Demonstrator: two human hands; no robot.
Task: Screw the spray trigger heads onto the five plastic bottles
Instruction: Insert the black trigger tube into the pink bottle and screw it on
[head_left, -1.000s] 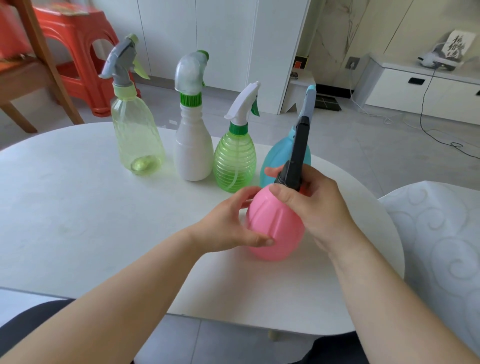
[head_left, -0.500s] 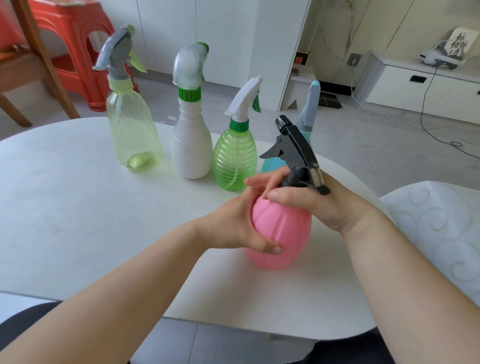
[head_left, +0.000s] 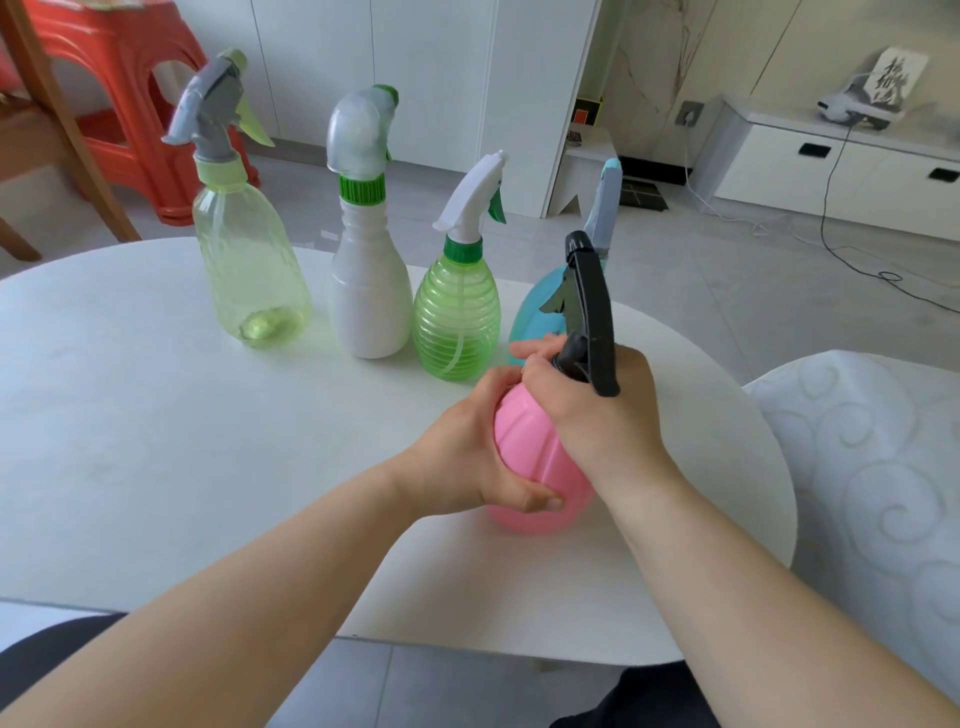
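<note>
A pink bottle (head_left: 530, 457) stands on the white table (head_left: 156, 415) near its right edge. My left hand (head_left: 467, 457) wraps its left side. My right hand (head_left: 597, 410) grips the collar of the black trigger head (head_left: 589, 312) sitting on the pink bottle's neck; the neck itself is hidden. Behind stand a clear yellow-green bottle (head_left: 249, 270) with a grey head, a white bottle (head_left: 369, 296) with a frosted head, a ribbed green bottle (head_left: 457, 322) with a white head, and a blue bottle (head_left: 535, 312) with a light blue head, partly hidden by the black trigger.
A red plastic stool (head_left: 140, 104) and a wooden chair leg (head_left: 67, 130) stand on the floor beyond the table at the left. A white patterned cushion (head_left: 872, 493) lies to the right of the table. White cabinets and a floor cable are at the far right.
The black trigger head has turned on the pink bottle: edge-on a second ago, nozzle to the left half a second ago, now swung further round. My right hand shifted around the collar.
</note>
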